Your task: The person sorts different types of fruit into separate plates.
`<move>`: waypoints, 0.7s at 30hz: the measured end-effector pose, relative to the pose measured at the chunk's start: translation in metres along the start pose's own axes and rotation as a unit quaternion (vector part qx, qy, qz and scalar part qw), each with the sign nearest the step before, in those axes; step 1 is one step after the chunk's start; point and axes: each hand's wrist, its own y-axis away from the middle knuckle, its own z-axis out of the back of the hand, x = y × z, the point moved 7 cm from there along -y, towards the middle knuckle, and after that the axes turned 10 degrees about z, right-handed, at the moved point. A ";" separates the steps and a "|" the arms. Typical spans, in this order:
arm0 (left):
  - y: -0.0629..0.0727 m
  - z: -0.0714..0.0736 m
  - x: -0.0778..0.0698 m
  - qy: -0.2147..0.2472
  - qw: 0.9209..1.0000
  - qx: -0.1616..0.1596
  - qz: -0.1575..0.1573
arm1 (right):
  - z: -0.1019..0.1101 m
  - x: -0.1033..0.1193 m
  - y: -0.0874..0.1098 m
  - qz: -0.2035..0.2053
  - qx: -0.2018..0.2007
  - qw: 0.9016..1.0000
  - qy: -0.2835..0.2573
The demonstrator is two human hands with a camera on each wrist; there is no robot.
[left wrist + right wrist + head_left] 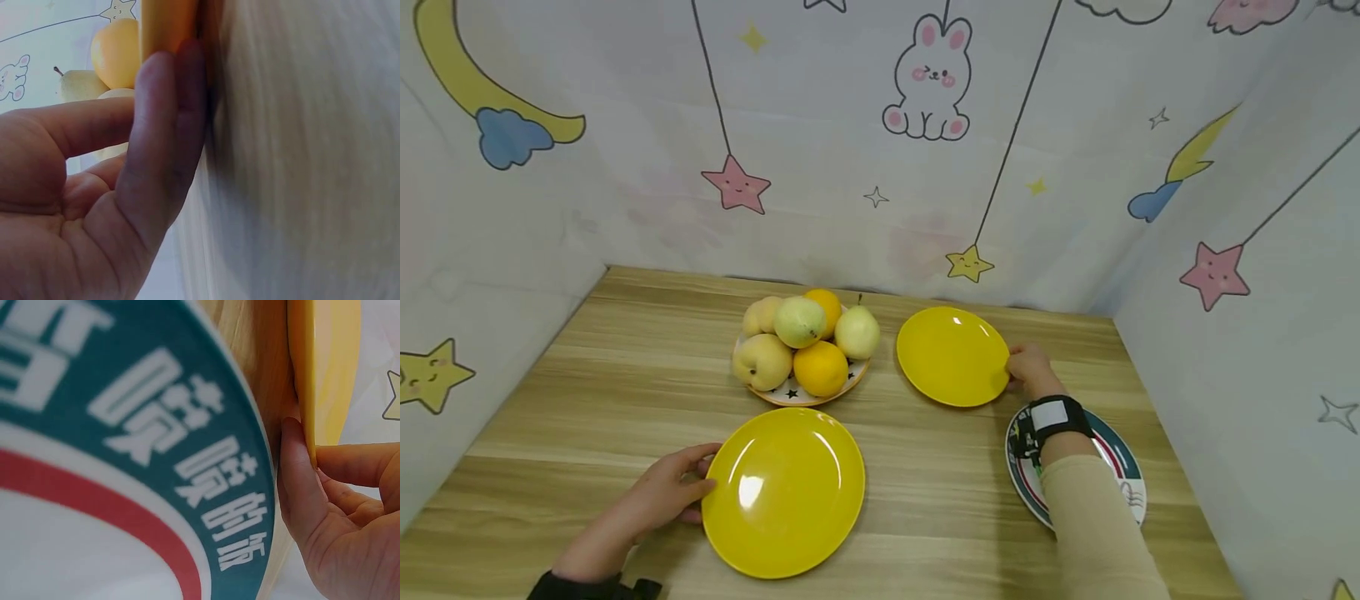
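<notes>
Near the front of the table, my left hand (666,492) holds the left rim of a large round yellow plate (790,508). In the left wrist view, fingers (153,119) reach in under that plate's edge, close over the wood. Farther back, my right hand (1033,369) pinches the right rim of a smaller yellow plate (953,354). The right wrist view shows the thumb and fingers (300,487) on either side of this rim. Below my right forearm lies a white plate (1120,450) with a green and red border and printed characters, partly hidden by the wrist and sleeve.
Behind the large yellow plate stands a star-patterned plate (793,393) piled with fruit: oranges (820,368), a green pear (857,333) and several other pale round fruits (763,362). A cartoon-printed cloth (827,108) encloses the wooden table (587,392) at the back and sides.
</notes>
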 end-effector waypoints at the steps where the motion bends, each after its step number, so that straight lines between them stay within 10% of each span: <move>1: 0.000 0.000 0.000 -0.001 1.000 0.001 0.000 | 0.000 -0.001 0.001 0.000 0.002 1.000 0.001; 15: -0.003 -0.002 0.003 -0.007 1.000 -0.005 0.002 | 0.022 0.004 0.034 0.039 0.103 0.989 0.104; 21: -0.002 -0.003 0.001 -0.005 1.000 -0.004 0.004 | 0.057 0.000 0.057 0.094 0.075 0.978 0.169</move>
